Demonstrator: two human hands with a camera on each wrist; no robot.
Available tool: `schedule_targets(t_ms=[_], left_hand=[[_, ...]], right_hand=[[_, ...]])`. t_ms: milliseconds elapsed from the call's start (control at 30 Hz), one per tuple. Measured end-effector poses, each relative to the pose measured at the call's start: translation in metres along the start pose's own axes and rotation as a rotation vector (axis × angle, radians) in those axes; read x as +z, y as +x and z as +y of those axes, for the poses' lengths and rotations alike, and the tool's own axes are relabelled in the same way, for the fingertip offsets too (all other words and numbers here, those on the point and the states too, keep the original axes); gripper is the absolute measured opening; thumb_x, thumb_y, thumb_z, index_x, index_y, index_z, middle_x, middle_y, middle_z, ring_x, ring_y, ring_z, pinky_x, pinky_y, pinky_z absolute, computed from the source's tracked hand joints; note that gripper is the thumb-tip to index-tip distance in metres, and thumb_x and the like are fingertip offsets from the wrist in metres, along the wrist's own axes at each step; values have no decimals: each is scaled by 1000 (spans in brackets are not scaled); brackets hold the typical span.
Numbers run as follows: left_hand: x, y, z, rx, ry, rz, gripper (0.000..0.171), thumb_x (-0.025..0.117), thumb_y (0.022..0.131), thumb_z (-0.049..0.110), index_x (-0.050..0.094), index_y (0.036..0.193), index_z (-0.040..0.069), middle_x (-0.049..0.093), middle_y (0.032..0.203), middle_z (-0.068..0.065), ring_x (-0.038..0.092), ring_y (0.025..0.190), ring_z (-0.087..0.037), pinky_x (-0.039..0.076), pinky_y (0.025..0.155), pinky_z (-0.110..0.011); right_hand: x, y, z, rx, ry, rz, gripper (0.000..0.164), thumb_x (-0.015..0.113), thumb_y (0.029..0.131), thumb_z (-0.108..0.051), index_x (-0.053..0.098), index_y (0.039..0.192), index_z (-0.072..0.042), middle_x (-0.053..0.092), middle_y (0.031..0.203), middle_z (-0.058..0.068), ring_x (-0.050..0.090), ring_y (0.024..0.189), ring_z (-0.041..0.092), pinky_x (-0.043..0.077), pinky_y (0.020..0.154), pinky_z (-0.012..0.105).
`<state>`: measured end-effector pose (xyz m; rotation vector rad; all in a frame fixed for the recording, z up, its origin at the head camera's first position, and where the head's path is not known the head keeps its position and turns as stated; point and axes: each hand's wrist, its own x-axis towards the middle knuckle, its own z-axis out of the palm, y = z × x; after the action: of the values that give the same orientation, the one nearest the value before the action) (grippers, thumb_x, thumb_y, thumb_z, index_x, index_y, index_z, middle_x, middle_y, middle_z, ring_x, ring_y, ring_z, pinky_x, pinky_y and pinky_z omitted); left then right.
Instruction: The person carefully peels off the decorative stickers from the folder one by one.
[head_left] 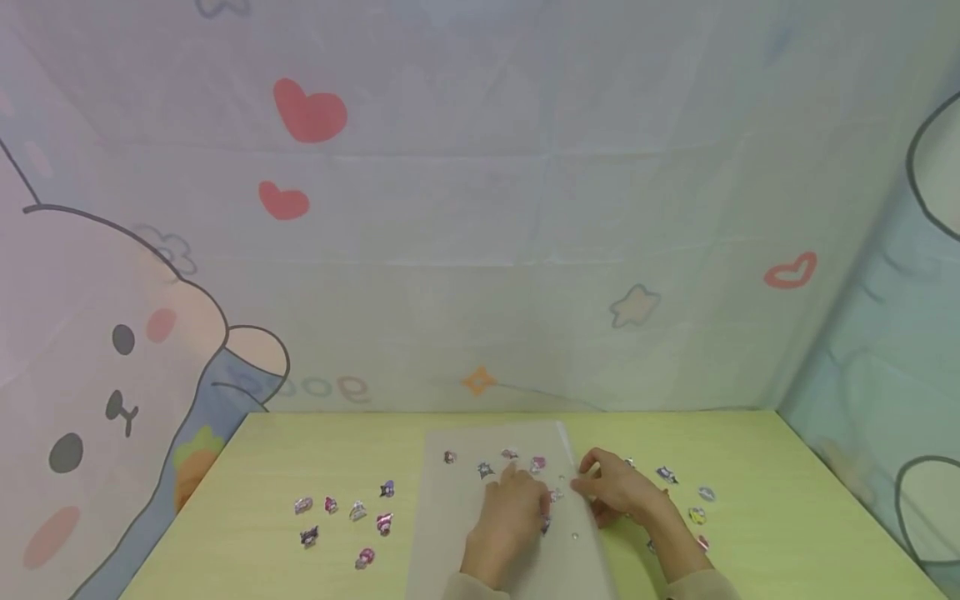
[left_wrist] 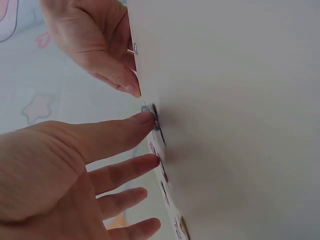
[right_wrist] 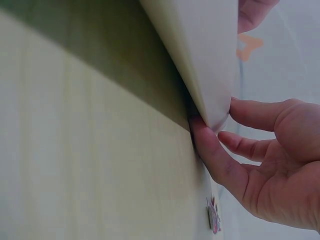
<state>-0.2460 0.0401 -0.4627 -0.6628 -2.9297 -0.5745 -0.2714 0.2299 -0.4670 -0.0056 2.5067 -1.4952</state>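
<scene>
A large pale sheet [head_left: 442, 517] lies on the table in the head view, with several small cartoon stickers on it. My left hand [head_left: 510, 521] is over its middle, fingers spread and fairly straight. In the left wrist view, that hand's thumb touches a small grey-blue sticker [left_wrist: 156, 120] on the sheet. My right hand [head_left: 622, 490] is at the sheet's right edge and pinches it. The right wrist view shows the edge [right_wrist: 220, 95] lifted off the table, one digit under it and another against its upper side.
More small stickers are scattered left of the sheet, such as a pink one [head_left: 364, 557], and to its right, such as a yellow one [head_left: 697, 516]. The yellow-green table [head_left: 247, 533] meets a printed cloth backdrop [head_left: 450, 208] at the back.
</scene>
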Motion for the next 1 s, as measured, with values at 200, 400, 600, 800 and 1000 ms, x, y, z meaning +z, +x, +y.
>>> schedule_targets(t_ms=[200, 400, 600, 800, 1000], left_hand=[[-3, -3, 2, -17, 7, -8, 11, 73, 84, 12, 69, 74, 17, 61, 90, -3, 47, 126, -35, 44, 92, -53], [-1, -4, 1, 21, 48, 34, 17, 75, 82, 12, 65, 69, 18, 62, 91, -3, 49, 123, -33, 44, 93, -53], [-6, -5, 0, 40, 71, 44, 18, 74, 83, 13, 64, 69, 18, 63, 94, -2, 48, 126, -32, 43, 95, -54], [-18, -9, -6, 76, 65, 58, 11, 76, 80, 14, 70, 73, 19, 62, 92, 3, 55, 111, -25, 48, 88, -48], [-38, -21, -41, 41, -133, 91, 10, 74, 82, 10, 69, 76, 14, 66, 107, -6, 43, 131, -40, 39, 98, -63]], right_hand=[[2, 0, 1, 3, 3, 4, 26, 64, 93, -7, 48, 112, 2, 58, 91, 16, 61, 59, 26, 54, 50, 35], [4, 0, 2, 11, -4, 8, 25, 64, 93, -8, 49, 111, 1, 58, 89, 16, 60, 59, 26, 53, 49, 35], [3, 1, 3, 12, -8, 4, 27, 64, 94, -9, 48, 112, 2, 59, 93, 16, 61, 60, 27, 54, 51, 35], [0, 2, 3, -4, -2, -5, 26, 63, 94, -9, 47, 112, 2, 58, 94, 16, 63, 61, 27, 54, 51, 36], [-1, 1, 3, -23, 12, -24, 27, 63, 94, -9, 47, 112, 3, 58, 94, 17, 62, 61, 26, 54, 50, 36]])
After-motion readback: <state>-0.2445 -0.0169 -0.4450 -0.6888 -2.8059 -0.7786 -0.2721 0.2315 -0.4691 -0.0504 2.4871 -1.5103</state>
